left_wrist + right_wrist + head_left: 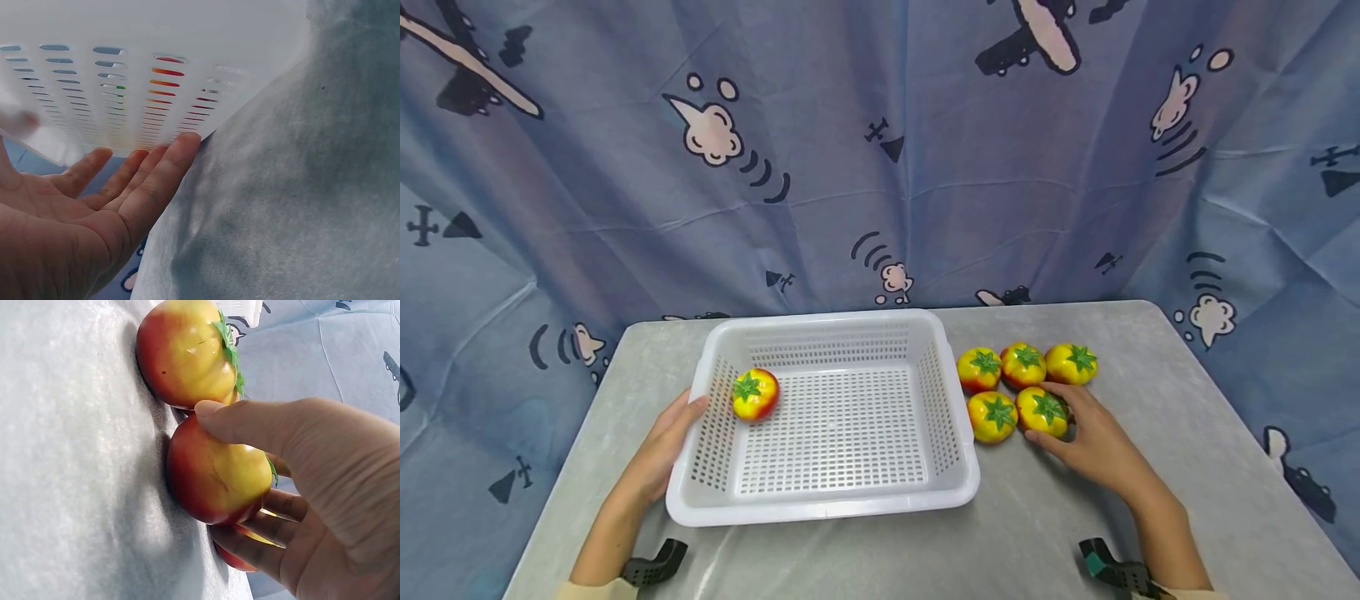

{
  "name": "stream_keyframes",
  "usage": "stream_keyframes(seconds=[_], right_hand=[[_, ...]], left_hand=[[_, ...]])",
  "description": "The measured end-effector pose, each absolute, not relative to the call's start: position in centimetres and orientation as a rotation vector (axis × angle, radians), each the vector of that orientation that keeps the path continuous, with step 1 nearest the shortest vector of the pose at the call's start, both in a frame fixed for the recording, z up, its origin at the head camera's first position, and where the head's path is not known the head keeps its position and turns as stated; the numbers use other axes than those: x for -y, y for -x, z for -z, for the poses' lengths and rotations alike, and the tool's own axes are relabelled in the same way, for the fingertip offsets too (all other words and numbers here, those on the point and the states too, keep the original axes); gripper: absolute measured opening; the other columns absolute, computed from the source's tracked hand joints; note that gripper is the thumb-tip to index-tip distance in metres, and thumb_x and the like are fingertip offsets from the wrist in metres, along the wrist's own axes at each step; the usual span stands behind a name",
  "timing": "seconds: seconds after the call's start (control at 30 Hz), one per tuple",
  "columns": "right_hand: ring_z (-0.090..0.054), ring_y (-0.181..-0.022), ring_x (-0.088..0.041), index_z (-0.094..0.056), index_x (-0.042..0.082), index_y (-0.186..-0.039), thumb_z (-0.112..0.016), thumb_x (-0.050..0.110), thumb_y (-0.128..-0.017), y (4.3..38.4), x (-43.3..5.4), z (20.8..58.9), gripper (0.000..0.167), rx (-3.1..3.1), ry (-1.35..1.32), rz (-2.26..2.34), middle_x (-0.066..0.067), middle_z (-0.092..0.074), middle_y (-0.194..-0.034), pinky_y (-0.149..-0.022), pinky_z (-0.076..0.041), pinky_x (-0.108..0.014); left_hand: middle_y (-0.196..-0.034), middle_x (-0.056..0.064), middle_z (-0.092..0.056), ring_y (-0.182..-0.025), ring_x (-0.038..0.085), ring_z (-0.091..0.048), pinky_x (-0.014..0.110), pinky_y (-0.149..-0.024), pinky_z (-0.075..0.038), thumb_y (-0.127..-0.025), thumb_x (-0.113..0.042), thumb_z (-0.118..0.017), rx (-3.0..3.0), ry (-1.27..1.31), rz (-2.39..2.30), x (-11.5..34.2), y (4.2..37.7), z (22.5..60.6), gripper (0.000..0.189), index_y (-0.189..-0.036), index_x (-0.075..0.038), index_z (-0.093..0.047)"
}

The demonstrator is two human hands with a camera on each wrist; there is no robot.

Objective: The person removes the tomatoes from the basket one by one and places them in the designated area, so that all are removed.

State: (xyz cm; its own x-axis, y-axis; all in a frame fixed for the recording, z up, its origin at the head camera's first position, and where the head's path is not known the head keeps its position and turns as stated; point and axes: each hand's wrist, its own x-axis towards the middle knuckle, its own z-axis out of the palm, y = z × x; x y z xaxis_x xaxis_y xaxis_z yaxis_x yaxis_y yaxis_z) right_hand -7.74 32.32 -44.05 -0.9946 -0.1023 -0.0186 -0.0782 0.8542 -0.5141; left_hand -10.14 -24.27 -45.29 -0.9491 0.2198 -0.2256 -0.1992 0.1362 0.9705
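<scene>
A white plastic basket [827, 507] with slotted walls stands on the table, one red-and-yellow tomato [756, 395] inside at its left. My left hand [658, 446] holds the basket's left side, its thumb at the rim. In the left wrist view the fingers [159, 184] touch the outer wall from below. Right of the basket, my right hand [1093, 437] grips the front-right tomato [1042, 412] of a cluster, thumb on one side and fingers on the other. The right wrist view shows this tomato [215, 472] resting on the table between thumb and fingers.
Beside the gripped tomato lies another tomato [992, 417], close to the basket's right wall. Behind them sit three more in a row, the middle tomato [1023, 365] among them. The grey table [1030, 533] ends at a blue patterned curtain [820, 233].
</scene>
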Motion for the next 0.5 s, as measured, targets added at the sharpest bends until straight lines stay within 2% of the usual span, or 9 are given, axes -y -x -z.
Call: stream_keyframes(seconds=[0.3, 0.5], right_hand=[[-0.06, -0.116, -0.042, -0.05, 0.0, -0.15, -0.087, 0.033, -0.089, 7.73, -32.31, 43.85, 0.079, -2.994, 0.168, 0.826, -0.03, -0.054, -0.145, -0.093, -0.056, -0.061], [-0.061, -0.12, -0.046, -0.048, 0.001, -0.152, -0.086, 0.034, -0.091, 7.64, -32.43, 43.7, 0.079, -2.991, 0.16, 0.846, -0.031, -0.052, -0.148, -0.097, -0.057, -0.066]], left_hand=[[-0.162, 0.041, -0.034, -0.131, 0.049, -0.061, 0.054, -0.092, -0.067, -0.117, -0.042, -0.029, -2.112, -0.012, -1.876, 24.36, 10.06, 45.32, 0.067, -0.172, -0.013, -0.006], [-0.162, 0.04, -0.034, -0.131, 0.048, -0.06, 0.055, -0.093, -0.066, -0.117, -0.042, -0.029, -2.11, -0.012, -1.876, 24.31, 10.08, 45.3, 0.067, -0.171, -0.012, -0.006]])
